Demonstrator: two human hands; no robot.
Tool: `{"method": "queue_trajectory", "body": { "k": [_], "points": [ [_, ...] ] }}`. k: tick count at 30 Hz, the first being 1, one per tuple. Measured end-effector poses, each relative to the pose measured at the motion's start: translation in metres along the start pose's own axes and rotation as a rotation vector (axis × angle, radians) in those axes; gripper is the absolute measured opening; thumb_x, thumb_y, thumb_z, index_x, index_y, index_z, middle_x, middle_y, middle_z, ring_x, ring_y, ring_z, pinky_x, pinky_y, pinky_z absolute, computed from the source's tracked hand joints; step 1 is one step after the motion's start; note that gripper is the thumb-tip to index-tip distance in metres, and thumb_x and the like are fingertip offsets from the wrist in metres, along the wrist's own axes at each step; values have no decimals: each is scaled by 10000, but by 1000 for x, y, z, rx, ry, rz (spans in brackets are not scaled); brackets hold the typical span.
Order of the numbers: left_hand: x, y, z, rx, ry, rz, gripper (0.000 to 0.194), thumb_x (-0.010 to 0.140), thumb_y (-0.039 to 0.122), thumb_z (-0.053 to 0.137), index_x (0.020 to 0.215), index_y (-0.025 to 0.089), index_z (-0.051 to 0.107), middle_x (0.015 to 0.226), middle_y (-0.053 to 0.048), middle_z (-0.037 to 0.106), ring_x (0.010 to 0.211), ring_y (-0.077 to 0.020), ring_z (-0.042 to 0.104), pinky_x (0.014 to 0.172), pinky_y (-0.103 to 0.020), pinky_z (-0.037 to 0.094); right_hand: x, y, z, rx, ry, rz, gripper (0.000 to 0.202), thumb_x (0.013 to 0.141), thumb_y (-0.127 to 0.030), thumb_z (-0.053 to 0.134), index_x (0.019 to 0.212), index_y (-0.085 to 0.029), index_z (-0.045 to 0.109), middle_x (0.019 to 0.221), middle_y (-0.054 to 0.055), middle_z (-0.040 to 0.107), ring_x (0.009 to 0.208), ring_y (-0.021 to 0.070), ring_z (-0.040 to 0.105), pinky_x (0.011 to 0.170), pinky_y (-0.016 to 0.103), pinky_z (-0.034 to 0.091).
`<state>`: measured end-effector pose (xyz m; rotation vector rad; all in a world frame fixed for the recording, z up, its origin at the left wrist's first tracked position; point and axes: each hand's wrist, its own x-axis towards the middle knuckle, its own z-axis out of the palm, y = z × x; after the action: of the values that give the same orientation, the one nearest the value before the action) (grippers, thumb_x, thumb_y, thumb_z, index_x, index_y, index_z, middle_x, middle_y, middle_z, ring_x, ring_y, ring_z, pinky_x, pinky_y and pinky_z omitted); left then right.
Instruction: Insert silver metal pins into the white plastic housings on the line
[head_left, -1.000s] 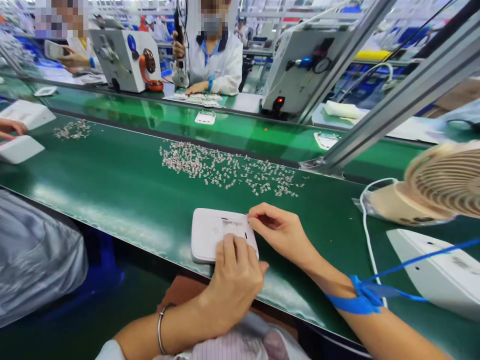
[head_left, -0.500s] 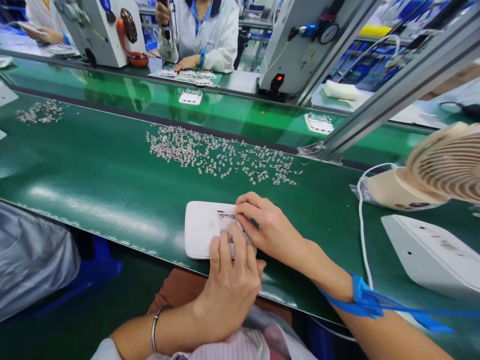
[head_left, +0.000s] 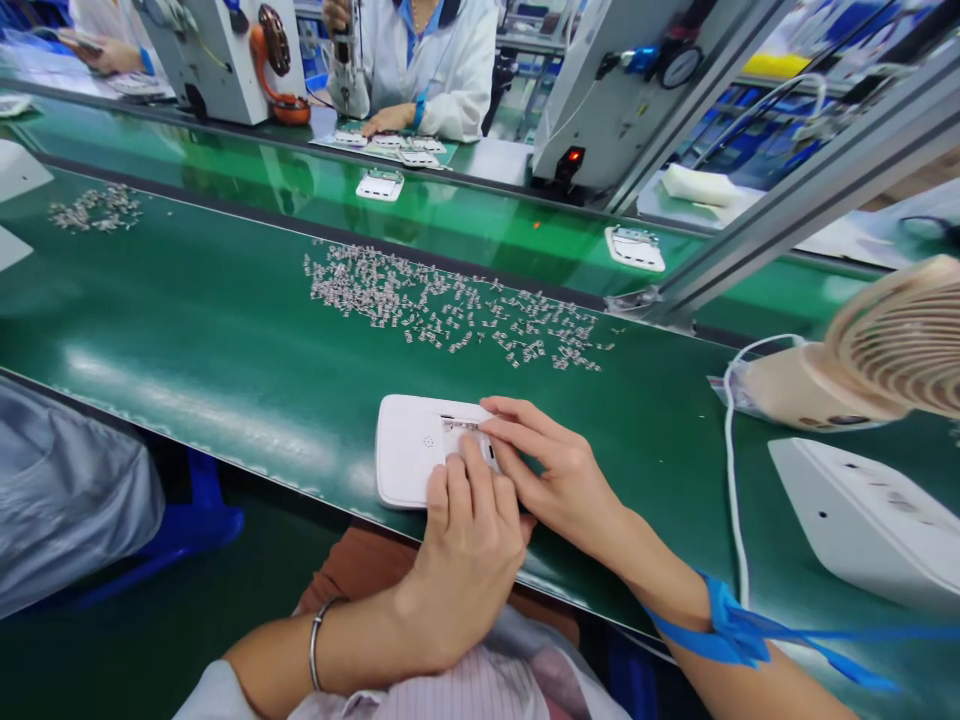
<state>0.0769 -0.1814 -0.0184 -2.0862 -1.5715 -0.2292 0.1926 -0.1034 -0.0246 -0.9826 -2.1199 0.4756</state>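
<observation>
Apparently to steady it, the left hand point(head_left: 472, 545) rests half-open on the case point(head_left: 405, 450); the right hand point(head_left: 574, 475) nearly pinches, its hold unclear.

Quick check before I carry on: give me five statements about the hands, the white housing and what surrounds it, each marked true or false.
1. The left hand and right hand are both at the white housing. True.
2. The blue strap is on the left wrist. False: it is on the right; a metal bracelet is on the left.
3. Small metallic pieces lie scattered beyond the housing. True.
4. The fan stands left of the housing. False: it stands to the right.
5. The housing rests on the green surface. True.
</observation>
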Motion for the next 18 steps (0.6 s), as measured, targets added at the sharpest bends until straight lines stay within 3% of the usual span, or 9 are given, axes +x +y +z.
{"method": "queue_trajectory", "body": {
  "k": [9, 13, 15, 18],
  "points": [
    [-1, 0, 2, -1, 2, 15, 398, 901, 327, 392, 1155, 94, 591, 1230, -126, 592, 1046, -236, 573, 913, -351, 405, -6, 3, 3, -74, 0, -32, 238, 886, -200, 434, 961, -180, 659, 1164, 132, 595, 996, 203, 612, 834, 369, 546],
    [0, -1, 1, 7, -30, 45, 375, 887, 271, 397, 1154, 91, 590, 1217, -143, 597, 1049, -246, 579, 912, -360, 412, 0, 0, -5, -163, -100, -111, 273, 878, -163, 387, 945, -160, 653, 1131, 153, 600, 965, 217, 616, 771, 368, 546],
    [0, 0, 1, 7, -22, 31, 371, 892, 276, 400, 1139, 77, 592, 1219, -157, 592, 1048, -249, 577, 915, -363, 408, 5, 0, -5, -131, -124, -75, 241, 866, -163, 400, 867, -169, 641, 1091, 134, 611, 902, 199, 624, 745, 349, 538],
    [0, 2, 2, 11, -8, 3, 362, 880, 277, 430, 1116, 57, 594, 1233, -175, 576, 1047, -258, 569, 919, -372, 398, 11, 1, 1, 17, -15, 105, 117, 824, -195, 475, 749, -184, 564, 904, 77, 634, 769, 155, 608, 692, 303, 521]
  ]
}}
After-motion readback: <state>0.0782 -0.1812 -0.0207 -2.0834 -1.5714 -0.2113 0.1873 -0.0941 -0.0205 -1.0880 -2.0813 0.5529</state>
